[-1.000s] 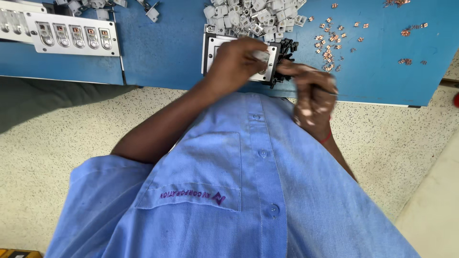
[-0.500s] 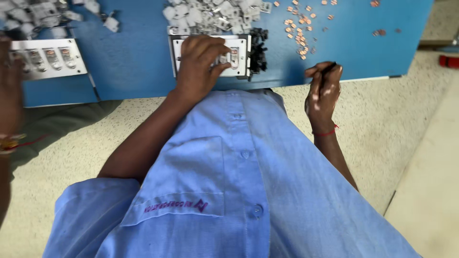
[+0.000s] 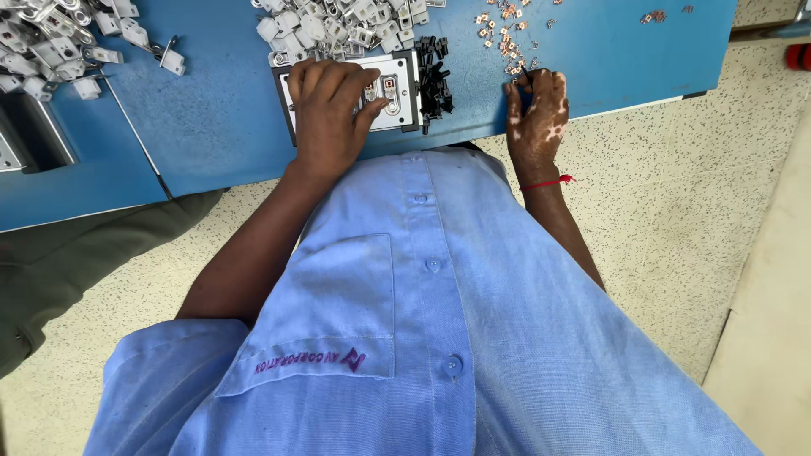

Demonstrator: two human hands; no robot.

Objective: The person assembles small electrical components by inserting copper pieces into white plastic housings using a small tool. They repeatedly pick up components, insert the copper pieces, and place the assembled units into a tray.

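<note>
Left hand point(image 3: 331, 110): fingers spread flat, hiding most of the white plate point(image 3: 397, 93).
Right hand point(image 3: 536, 114): fingertips curled under; pinch unclear.

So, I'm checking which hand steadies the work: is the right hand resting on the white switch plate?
No, the left hand lies on the white switch plate; the right hand rests on the blue table beside it.

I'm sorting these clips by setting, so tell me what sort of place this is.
Probably a small-parts assembly bench in a workshop or factory. A blue table holds a heap of white metal parts and scattered copper pieces, and the left hand rests on a white plate.
</note>
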